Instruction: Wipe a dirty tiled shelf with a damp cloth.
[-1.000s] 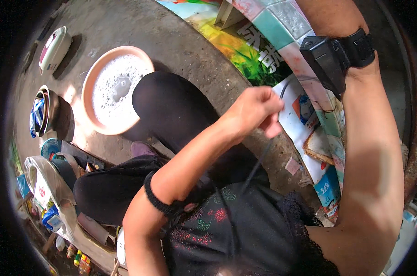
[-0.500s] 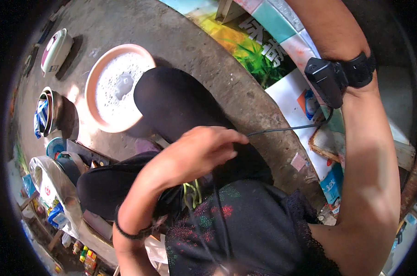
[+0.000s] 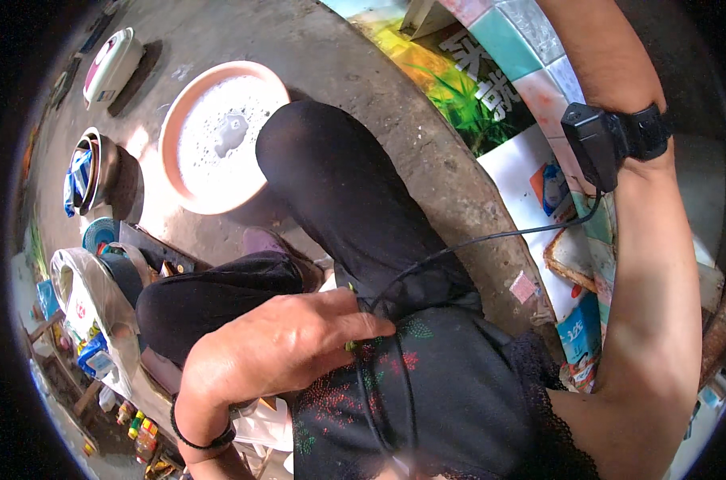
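Observation:
My left hand is over my lap, its fingers bent and drawn together. Small green bits show at the fingers' edge, but what they belong to is hidden. A thin black cable runs past the fingertips and down over my black top; whether the fingers grip it is unclear. At its other end the cable joins a black box on a strap, worn round my right forearm. That arm reaches up past the upper edge, so my right hand is out of sight.
A pink basin of foamy water stands on the concrete floor beyond my knee. Metal bowls and a white lidded container are farther left. A bag-lined bin stands near my left leg. A tiled, printed-sheet-covered edge lies right.
My left hand has come down and nearer over my lap, its fingers now more curled. The cable hangs looser in a curve. My view has shifted slightly; my right arm stays raised.

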A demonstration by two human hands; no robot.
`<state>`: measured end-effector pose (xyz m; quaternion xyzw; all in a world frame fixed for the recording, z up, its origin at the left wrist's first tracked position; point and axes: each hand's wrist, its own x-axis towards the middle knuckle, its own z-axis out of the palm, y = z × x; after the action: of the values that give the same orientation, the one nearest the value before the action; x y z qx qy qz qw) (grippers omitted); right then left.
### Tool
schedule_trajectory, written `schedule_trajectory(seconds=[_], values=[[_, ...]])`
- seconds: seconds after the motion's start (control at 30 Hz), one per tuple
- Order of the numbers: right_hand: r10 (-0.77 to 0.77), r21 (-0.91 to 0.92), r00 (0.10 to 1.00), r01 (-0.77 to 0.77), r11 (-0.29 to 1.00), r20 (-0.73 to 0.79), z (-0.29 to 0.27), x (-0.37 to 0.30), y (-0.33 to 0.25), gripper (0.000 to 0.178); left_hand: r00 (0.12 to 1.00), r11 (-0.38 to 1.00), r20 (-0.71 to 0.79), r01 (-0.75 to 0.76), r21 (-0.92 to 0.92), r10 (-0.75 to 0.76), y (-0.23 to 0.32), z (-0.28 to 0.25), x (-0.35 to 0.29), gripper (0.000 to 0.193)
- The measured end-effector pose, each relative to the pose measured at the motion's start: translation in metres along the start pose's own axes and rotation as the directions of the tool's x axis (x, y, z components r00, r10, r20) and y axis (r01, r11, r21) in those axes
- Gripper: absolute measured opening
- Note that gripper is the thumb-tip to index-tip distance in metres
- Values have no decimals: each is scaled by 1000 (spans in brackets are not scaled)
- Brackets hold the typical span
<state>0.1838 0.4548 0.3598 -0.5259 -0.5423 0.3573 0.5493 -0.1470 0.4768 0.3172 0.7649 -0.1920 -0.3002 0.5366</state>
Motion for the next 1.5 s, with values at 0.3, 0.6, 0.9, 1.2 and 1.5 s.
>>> schedule_trajectory(seconds=[0.3, 0.6, 0.9, 1.2, 1.5], values=[[59, 38, 996, -56, 998, -71, -7, -15, -4, 27, 924, 976, -324, -217, -5, 204, 8, 2, 42, 28], [50, 135, 997, -58, 989, 61, 24, 22, 22, 25, 795, 785, -39, -605, -130, 606, 23, 50, 151, 33], [417, 320, 906, -375, 870, -74, 50, -45, 87, 29, 788, 807, 215, -511, -296, 577, 28, 55, 167, 25], [432, 330, 860, -339, 881, -271, 16, -61, 127, 29, 826, 821, 139, -494, -286, 546, 12, 54, 160, 31], [62, 356, 995, -86, 930, 77, -13, 12, 70, 22, 951, 435, 300, 241, -867, 71, 6, 46, 154, 46]])
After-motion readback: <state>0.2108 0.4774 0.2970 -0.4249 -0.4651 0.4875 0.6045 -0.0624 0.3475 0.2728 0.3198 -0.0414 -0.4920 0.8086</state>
